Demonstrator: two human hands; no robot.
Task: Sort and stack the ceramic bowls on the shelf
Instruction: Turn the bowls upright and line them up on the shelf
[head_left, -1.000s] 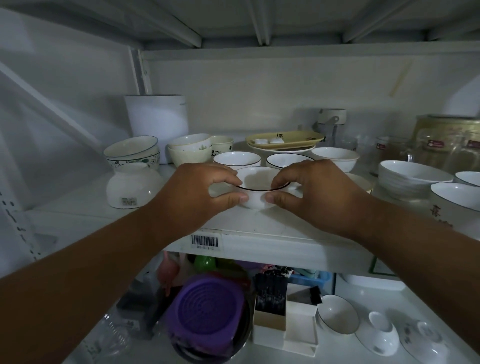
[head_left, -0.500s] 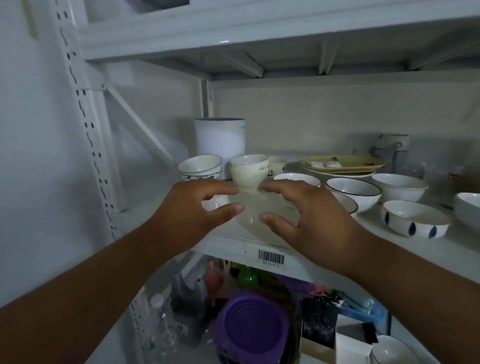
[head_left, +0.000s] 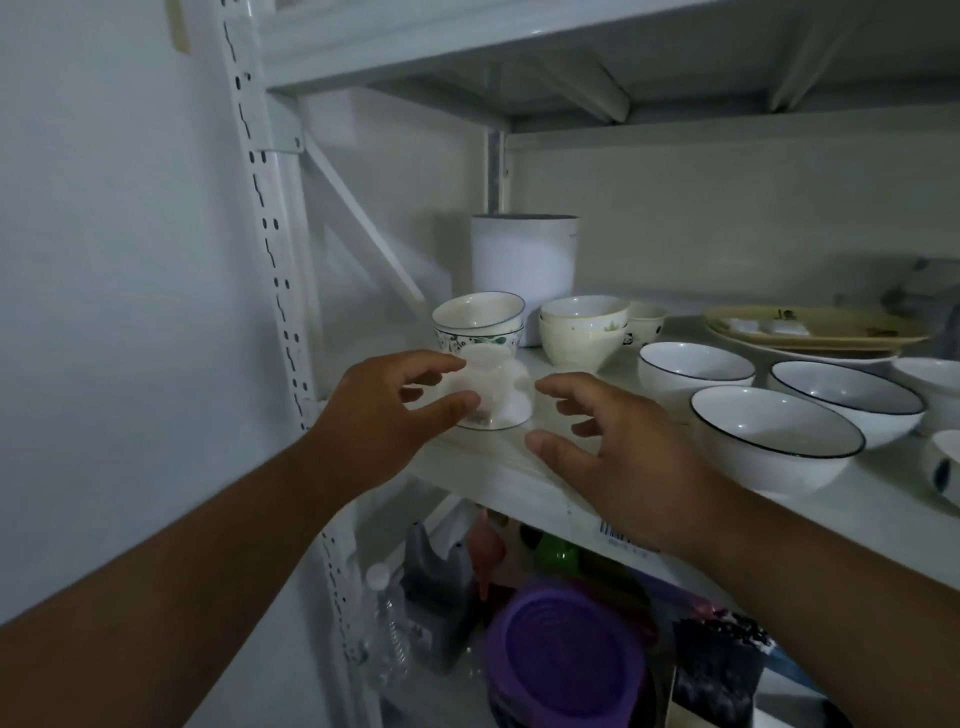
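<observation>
A white bowl (head_left: 498, 395) stands upside down near the left front of the white shelf (head_left: 498, 473); it is blurred, with a dark rim line at its base. My left hand (head_left: 395, 410) curls round its left side, thumb and fingers on it. My right hand (head_left: 618, 457) hovers just right of the bowl, fingers spread, holding nothing. Behind the bowl stand two stacked bowls with a green pattern (head_left: 478, 325) and two stacked cream bowls (head_left: 582, 332). To the right sit three white black-rimmed bowls, one near (head_left: 774, 441), one further back (head_left: 696, 369), one to the right (head_left: 847, 395).
A white cylinder (head_left: 524, 260) stands at the back, with a small panda bowl (head_left: 647, 325) and yellow plates (head_left: 815, 327) to its right. A white upright post (head_left: 270, 208) and brace bound the left. A purple lid (head_left: 566, 660) and a bottle (head_left: 384, 623) lie on the lower shelf.
Both hands carried a bowl from the shelf's middle to its left end. It now stands upside down there, and my right hand has come off it and opened.
</observation>
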